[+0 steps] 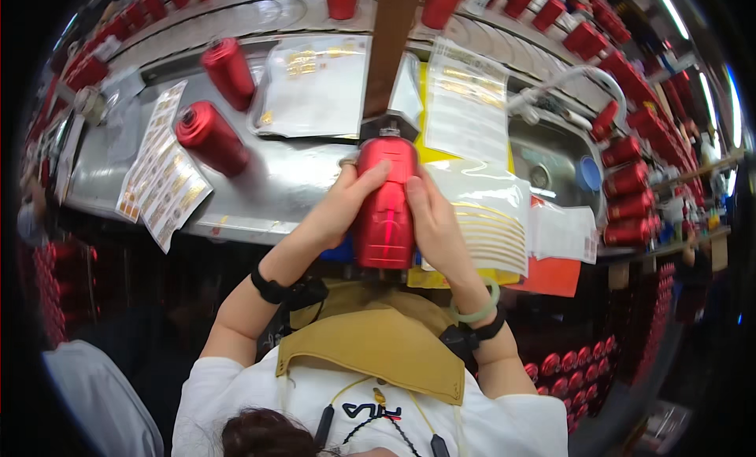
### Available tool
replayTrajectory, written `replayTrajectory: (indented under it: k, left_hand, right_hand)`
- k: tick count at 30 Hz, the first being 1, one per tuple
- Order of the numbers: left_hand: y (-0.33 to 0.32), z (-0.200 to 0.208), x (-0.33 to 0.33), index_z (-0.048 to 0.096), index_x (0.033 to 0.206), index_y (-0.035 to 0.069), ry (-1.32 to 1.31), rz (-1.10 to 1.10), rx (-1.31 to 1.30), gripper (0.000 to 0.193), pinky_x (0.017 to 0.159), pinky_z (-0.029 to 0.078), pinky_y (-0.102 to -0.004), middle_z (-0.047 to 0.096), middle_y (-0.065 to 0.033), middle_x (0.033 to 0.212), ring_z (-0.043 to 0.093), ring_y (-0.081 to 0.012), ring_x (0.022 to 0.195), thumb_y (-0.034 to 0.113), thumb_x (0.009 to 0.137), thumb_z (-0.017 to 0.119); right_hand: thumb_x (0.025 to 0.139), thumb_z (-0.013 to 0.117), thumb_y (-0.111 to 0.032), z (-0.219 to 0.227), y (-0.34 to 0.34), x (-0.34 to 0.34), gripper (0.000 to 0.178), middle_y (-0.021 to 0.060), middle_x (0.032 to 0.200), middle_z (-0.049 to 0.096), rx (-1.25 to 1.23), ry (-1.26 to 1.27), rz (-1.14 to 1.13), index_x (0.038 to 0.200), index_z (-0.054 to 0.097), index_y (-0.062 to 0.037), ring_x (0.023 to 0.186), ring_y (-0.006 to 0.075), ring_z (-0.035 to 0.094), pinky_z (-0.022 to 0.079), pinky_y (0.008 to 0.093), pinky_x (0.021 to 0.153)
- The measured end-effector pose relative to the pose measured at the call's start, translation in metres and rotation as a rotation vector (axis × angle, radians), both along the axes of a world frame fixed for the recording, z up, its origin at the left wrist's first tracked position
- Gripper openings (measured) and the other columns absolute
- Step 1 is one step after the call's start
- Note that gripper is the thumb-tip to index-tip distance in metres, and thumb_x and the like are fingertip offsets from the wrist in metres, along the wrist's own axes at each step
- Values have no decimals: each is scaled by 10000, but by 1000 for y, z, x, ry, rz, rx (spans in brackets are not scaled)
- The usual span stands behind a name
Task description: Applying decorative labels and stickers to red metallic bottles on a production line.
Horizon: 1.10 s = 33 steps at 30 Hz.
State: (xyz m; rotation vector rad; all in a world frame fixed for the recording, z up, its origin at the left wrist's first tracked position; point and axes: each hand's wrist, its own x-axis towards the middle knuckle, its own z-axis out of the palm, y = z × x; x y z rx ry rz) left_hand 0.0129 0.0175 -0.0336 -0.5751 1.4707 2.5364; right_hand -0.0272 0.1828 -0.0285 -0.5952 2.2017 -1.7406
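Observation:
A glossy red metallic bottle (pixel 384 213) lies lengthwise in front of my chest, between both hands. Its far end meets a dark metal fitting (pixel 390 125) at the end of a brown bar (pixel 391 51). My left hand (pixel 344 199) is wrapped round its left side, thumb on top. From the right, my right hand (pixel 435 221) presses against the bottle with its thumb on the upper face. The undersides of both hands are hidden. Beside my right hand lies a clear sheet with curved gold strips (pixel 492 236).
Two red bottles (pixel 228 74) stand on the metal counter (pixel 272 173) at left, near printed decal sheets (pixel 169 162). White sheets with gold prints (pixel 313 83) lie beyond. At right are a sink (pixel 543 154) with a white faucet (pixel 606 83) and a blue bowl (pixel 587 173). A conveyor with red bottles runs behind.

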Motion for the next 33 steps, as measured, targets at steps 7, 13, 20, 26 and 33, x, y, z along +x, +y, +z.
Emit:
replayTrajectory:
  k: [7, 13, 20, 26, 33]
  left_hand:
    - [-6, -25, -8, 364, 1462, 13, 146, 20, -184, 550, 998, 490, -317, 540, -130, 1341, 576, -171, 1175, 292, 1043, 585]
    - [1, -25, -14, 287, 1524, 18, 260, -21, -330, 599, 1083, 424, -326, 497, -129, 1402, 495, -182, 1288, 263, 1054, 565]
    - [-30, -30, 0, 237, 1575, 18, 316, 138, -592, 664, 1130, 387, -403, 450, -196, 1492, 447, -274, 1378, 222, 1043, 577]
    - [-92, -36, -66, 355, 1515, -48, 246, 16, -1248, 739, 1160, 333, -519, 517, -306, 1431, 434, -436, 1404, 349, 969, 656]
    - [-125, -61, -185, 513, 1475, 46, -167, -323, -1694, 827, 1176, 21, -714, 197, -123, 1691, 97, -512, 1525, 677, 941, 490]
  right_hand:
    - [1065, 478, -369, -19, -5, -13, 608, 317, 1096, 672, 1, 4, 56, 1528, 323, -7, 1019, 475, 656, 514, 448, 880]
    - [1061, 520, -309, -19, 2, -32, 526, 264, 1213, 667, 42, 16, 31, 1474, 446, 8, 1113, 365, 663, 492, 380, 970]
    - [925, 721, -271, 2, 56, -98, 306, 201, 957, 720, 418, 195, 82, 1034, 720, 15, 834, 313, 683, 527, 376, 776]
    - [874, 753, -107, 26, 86, -167, 124, 164, 899, 705, 559, 408, -129, 933, 719, -3, 804, 309, 667, 516, 383, 734]
    - [913, 517, 10, -34, -31, -238, 399, 188, 1183, 667, 467, 688, 287, 1307, 567, -30, 1028, 378, 652, 507, 425, 891]
